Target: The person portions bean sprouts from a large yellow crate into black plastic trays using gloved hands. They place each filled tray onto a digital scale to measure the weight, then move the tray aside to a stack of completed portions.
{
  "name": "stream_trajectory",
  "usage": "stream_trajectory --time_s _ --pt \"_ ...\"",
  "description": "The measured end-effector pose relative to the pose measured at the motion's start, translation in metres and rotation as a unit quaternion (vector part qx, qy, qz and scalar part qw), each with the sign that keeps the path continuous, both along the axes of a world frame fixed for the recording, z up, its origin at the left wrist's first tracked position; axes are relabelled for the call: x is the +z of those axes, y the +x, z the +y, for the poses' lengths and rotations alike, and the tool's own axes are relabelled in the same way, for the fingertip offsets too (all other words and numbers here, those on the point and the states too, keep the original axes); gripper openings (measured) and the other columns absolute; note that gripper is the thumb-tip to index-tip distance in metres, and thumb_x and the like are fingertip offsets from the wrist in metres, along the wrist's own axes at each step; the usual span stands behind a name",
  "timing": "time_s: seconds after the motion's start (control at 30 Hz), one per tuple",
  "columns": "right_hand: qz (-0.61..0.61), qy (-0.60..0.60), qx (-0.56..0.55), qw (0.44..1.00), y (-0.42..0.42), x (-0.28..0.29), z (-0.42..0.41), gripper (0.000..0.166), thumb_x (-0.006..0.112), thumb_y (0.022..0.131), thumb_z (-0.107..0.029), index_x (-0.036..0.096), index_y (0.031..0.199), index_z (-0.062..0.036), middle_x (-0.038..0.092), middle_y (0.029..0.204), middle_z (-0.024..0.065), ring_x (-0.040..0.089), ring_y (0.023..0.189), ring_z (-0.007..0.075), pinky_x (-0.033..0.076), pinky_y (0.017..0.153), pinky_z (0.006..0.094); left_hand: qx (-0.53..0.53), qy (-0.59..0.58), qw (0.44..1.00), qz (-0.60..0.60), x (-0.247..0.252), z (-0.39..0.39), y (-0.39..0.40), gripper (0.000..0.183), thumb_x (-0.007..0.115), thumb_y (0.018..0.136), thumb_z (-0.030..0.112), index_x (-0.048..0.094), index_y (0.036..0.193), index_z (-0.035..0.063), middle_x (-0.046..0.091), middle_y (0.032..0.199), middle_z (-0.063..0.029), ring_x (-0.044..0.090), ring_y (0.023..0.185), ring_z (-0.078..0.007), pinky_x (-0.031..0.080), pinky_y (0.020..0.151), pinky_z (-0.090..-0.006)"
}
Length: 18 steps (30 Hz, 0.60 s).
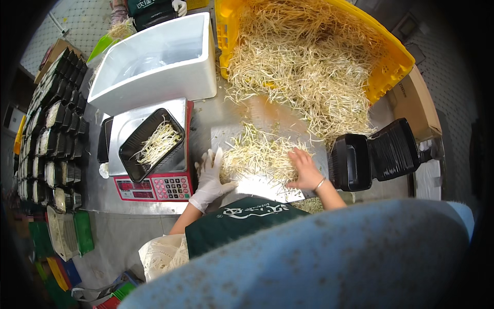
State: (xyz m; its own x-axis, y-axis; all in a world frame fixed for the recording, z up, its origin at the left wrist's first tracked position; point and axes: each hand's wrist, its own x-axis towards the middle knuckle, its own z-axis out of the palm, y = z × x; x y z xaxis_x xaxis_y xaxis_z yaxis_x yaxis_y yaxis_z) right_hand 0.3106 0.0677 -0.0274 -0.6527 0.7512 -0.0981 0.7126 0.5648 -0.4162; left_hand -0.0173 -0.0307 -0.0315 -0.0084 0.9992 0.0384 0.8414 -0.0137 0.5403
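Observation:
A loose pile of bean sprouts lies on the metal tabletop between my two hands. In a white glove, my left hand rests at the pile's left side with its fingers spread. My right hand, bare and with a bracelet at the wrist, touches the right side of the pile, fingers apart. Left of my gloved hand is a red digital scale with a steel plate. On that plate a black plastic tray sits at a slant, holding a smaller heap of sprouts.
A yellow crate lies tipped, sprouts spilling out toward me. Behind the scale stands a white foam box. Black trays are stacked at right and nested beside them. Filled trays pile up at left. Across the table is another person's gloved hand.

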Motion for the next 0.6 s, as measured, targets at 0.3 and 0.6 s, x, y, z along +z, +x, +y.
stream_trajectory --time_s 0.3,0.6 --pt "0.038 -0.105 -0.124 0.986 -0.049 0.009 0.050 0.089 0.075 0.061 -0.033 0.034 0.135 -0.0052 0.039 0.133 0.0224 0.038 0.123 0.0350 0.036 0.100 0.0373 0.025 0.025 0.989 -0.144 -0.028 0.077 0.029 0.069 0.069 0.072 0.018 0.038 0.132 0.0044 0.056 0.116 -0.0140 0.054 0.107 -0.0312 0.042 0.092 -0.0369" --pt "0.247 -0.248 -0.185 0.918 -0.119 -0.011 0.044 0.092 0.067 0.070 -0.053 0.035 0.131 0.0074 0.040 0.129 0.0301 0.040 0.122 0.0374 0.031 0.103 0.0403 0.102 -0.251 0.663 -0.698 0.017 0.077 0.062 0.063 0.056 0.087 0.043 0.031 0.138 0.0148 0.031 0.141 -0.0036 0.031 0.127 -0.0178 0.032 0.097 -0.0471"
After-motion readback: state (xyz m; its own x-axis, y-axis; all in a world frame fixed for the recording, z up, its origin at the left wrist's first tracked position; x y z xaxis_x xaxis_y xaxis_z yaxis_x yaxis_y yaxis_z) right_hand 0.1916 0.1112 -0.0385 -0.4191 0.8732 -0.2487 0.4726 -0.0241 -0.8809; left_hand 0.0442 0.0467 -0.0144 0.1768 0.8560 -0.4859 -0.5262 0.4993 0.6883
